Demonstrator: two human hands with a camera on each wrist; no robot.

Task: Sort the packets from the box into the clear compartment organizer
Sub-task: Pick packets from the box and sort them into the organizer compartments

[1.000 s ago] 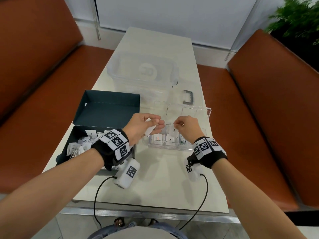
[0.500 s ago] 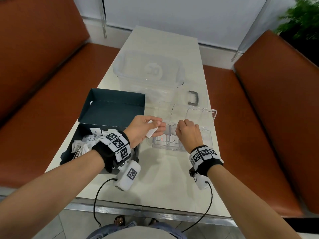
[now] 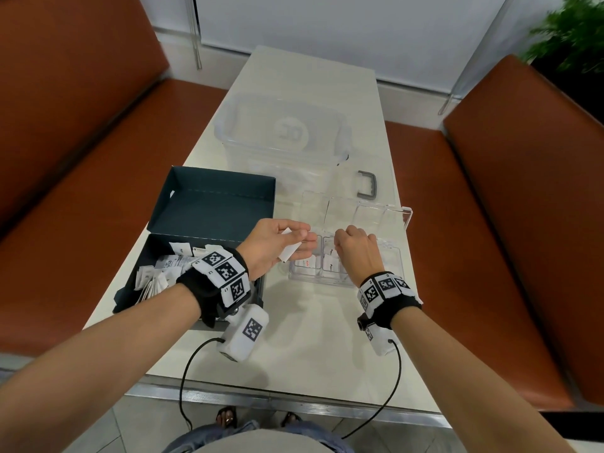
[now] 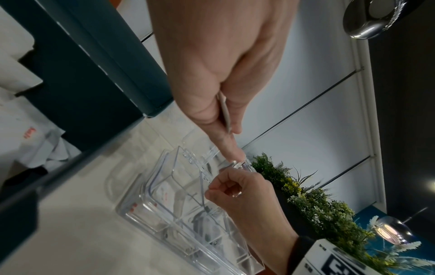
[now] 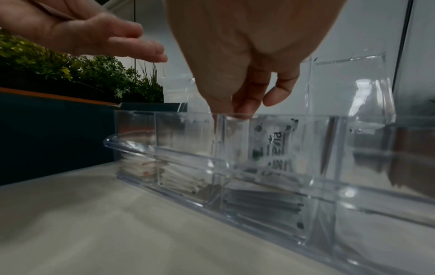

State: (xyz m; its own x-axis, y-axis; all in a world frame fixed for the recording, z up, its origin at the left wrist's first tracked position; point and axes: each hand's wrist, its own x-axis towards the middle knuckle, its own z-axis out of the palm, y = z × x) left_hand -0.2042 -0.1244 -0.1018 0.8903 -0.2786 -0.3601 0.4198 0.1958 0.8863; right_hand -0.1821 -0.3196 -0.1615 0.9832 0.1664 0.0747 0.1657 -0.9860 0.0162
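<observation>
My left hand (image 3: 302,238) pinches a white packet (image 3: 289,251) just left of the clear organizer (image 3: 390,259). The left wrist view shows that packet (image 4: 224,111) edge-on between thumb and fingers. My right hand (image 3: 341,238) hovers over the organizer's middle compartments with its fingers curled downward. In the right wrist view its fingertips (image 5: 244,108) reach the rim with nothing visible between them. A printed packet (image 5: 273,147) stands upright inside, just right of them. White packets (image 3: 307,261) lie in the left compartments. The dark teal box (image 3: 209,207) holds several more packets (image 3: 170,266).
A large clear lidded tub (image 3: 287,132) stands behind the organizer, with a grey handle (image 3: 367,184) beside it. The organizer's lid (image 3: 376,217) stands open at the back. Brown benches (image 3: 65,191) flank the narrow white table (image 3: 310,354). A plant (image 3: 568,34) is far right.
My right hand has sunk slightly toward the organizer's compartments. My left hand keeps hold of its packet in nearly the same spot.
</observation>
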